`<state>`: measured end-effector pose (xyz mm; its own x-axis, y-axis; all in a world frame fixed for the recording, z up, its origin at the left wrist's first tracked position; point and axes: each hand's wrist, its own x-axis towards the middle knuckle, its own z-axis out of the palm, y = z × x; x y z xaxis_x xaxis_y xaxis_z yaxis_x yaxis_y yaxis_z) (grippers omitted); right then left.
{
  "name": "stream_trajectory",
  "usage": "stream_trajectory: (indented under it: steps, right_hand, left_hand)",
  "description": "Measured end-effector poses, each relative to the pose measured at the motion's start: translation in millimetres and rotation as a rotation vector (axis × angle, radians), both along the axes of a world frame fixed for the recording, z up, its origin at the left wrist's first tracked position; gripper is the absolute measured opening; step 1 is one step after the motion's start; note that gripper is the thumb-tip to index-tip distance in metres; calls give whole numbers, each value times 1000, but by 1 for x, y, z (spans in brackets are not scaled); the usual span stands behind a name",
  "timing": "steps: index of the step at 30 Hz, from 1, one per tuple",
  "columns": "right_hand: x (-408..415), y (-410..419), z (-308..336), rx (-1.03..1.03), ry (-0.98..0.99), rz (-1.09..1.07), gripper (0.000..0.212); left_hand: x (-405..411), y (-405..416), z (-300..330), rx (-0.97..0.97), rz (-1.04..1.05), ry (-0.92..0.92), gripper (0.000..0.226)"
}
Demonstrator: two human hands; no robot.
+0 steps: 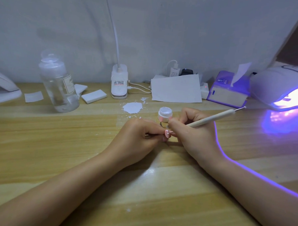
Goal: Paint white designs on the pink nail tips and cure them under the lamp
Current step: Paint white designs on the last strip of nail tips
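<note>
A small glossy pink nail tip (166,132) is pinched between the curled fingers of the left hand (140,135), just above the pale wood-grain desk (56,151), while a slim cream dotting pen (213,117) with a metal ball end is gripped in the curled fingers of the right hand (192,132) and its working point is laid against the tip. A slip of either hand could smear the wet white design, judging by how close the fingers sit to the painted surface. A small round white gel pot (165,112) is seen open just behind the hands and could be knocked over. The domed white curing lamp (281,85), glowing violet, is set well apart at the right.
</note>
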<state>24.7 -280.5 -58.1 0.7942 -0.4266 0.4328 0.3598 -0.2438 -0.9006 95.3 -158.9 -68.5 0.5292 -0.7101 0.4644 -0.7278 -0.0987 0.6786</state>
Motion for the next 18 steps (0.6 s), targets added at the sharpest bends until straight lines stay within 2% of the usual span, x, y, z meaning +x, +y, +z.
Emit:
stream_trajectory:
  steps: [18]
  right_hand:
    - [1, -1, -2, -4, -16, -11, 43]
  left_hand:
    - [1, 0, -1, -19, -6, 2, 10]
